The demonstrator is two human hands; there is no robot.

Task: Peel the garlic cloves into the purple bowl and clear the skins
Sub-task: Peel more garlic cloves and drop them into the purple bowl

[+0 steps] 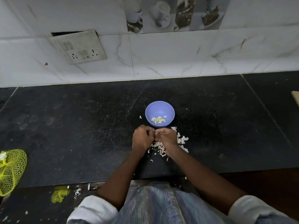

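A purple bowl stands on the black counter with several peeled garlic cloves in its bottom. Just in front of it my left hand and my right hand meet with curled fingers, fingertips pressed together around something small that the fingers hide. A heap of white garlic skins lies under and to the right of my right hand, with more scraps toward me.
A yellow-green mesh bag lies at the counter's left front edge. A switch-and-socket plate is on the tiled wall behind. Skin scraps and a yellow mesh piece lie on the floor below the counter edge.
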